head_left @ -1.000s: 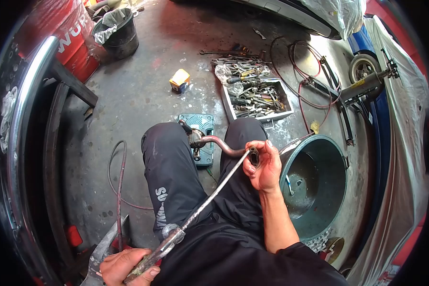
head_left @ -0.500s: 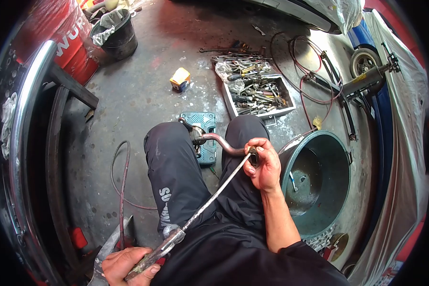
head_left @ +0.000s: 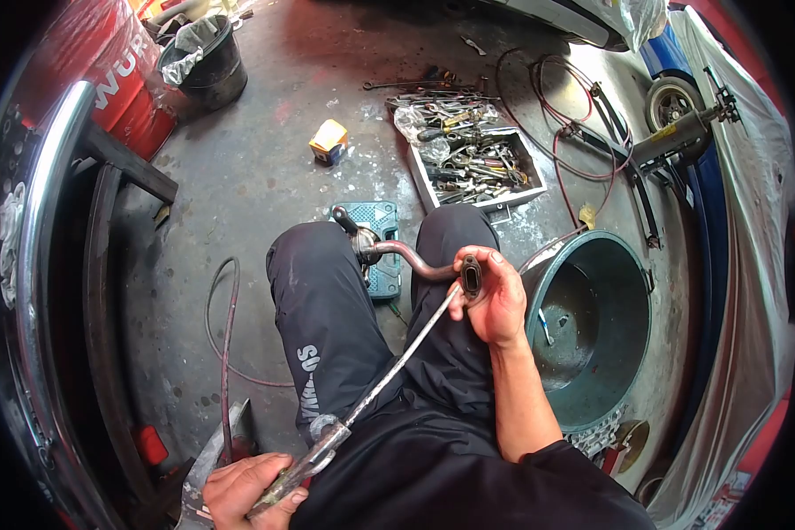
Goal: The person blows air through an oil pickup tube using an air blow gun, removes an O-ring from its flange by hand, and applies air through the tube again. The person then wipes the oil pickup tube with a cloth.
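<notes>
My right hand (head_left: 496, 305) grips the flanged end of a bent metal pipe (head_left: 420, 262). Its dark oval flange (head_left: 472, 276) faces up, showing the opening. The pipe's other end runs to a rounded metal part (head_left: 362, 243) by my left knee. In my left hand (head_left: 252, 490), at the lower left, is a long thin-nozzled tool (head_left: 375, 389) that looks like an air blow gun, with a hooked metal piece near its handle. The nozzle slants across my lap, its tip beside my right fingers, just below the flange. Whether the tip touches the pipe I cannot tell.
A teal tool case (head_left: 384, 283) lies beyond my knees. Further off are a metal drawer (head_left: 422, 181) full of tools and a small yellow box (head_left: 329, 141). A large green tub (head_left: 625, 371) stands right; a hose (head_left: 228, 353) loops left beside a metal frame (head_left: 102, 265).
The flange has turned so that its opening faces me more. The nozzle tip sits slightly lower beside it. My left hand has shifted a little to the right with the tool.
</notes>
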A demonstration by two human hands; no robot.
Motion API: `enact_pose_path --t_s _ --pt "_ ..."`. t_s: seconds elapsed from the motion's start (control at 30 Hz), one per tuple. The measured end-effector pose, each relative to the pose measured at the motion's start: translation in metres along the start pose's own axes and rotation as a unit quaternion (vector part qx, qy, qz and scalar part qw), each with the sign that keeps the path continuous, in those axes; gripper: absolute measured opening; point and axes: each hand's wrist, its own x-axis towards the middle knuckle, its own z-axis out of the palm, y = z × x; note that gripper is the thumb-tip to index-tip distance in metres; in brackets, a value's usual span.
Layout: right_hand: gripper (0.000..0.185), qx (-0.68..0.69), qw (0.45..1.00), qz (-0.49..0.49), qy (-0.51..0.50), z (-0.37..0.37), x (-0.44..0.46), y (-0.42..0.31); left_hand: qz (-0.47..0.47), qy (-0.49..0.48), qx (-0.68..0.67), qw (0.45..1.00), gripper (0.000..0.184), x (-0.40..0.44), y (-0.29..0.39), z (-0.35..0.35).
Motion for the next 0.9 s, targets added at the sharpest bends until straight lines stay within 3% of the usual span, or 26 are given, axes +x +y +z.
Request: enact_pose_path --t_s 0.13,0.33,0.7,0.9 --pt "0.050 0.045 0.997 0.016 -0.065 -0.003 0.007 0.000 0.040 -0.003 0.022 0.999 0.034 -0.003 0.000 0.011" --pt "0.045 0.051 0.998 0.019 -0.014 0.015 0.008 -0.006 0.097 0.016 0.017 0.995 0.035 -0.014 -0.008 0.024" --pt "0.044 0.120 0.991 0.019 -0.054 0.012 0.006 -0.005 0.084 0.032 0.019 0.996 0.034 -0.017 -0.005 0.024" --pt "0.050 0.047 0.998 0.000 -0.042 0.009 0.003 -0.001 0.056 0.053 -0.007 0.997 0.034 -0.021 -0.020 0.020"
